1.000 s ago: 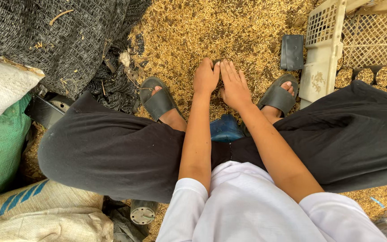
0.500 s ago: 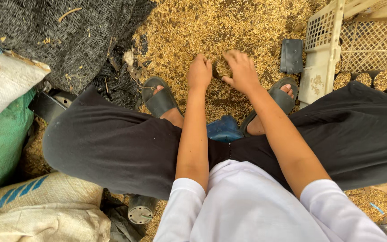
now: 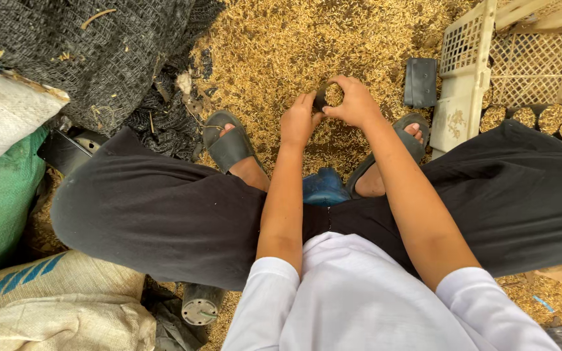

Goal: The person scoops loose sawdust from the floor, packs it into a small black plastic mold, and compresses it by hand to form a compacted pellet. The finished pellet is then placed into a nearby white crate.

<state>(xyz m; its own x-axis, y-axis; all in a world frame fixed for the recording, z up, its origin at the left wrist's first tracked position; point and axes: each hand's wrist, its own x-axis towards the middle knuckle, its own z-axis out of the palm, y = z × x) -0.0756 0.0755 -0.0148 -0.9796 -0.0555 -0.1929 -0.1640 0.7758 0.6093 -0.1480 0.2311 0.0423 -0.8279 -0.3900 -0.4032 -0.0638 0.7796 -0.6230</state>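
The floor is covered with rice husks (image 3: 281, 52). A cream lattice crate (image 3: 466, 78) is seen at the right, with husk-filled black pots (image 3: 531, 117) beside it. A small black pot (image 3: 330, 96), filled with husks, is grasped between the left hand (image 3: 298, 120) and right hand (image 3: 356, 104), above the sandalled feet.

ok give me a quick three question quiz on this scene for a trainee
1. True or false: the small black pot between the left hand and right hand holds husk.
2. What lies loose all over the ground? A) gravel B) rice husk C) sawdust pellets
3. Where do the other filled pots stand?

Key: 1 true. 2 B. 3 In a row at the right, beside the cream plastic crate.
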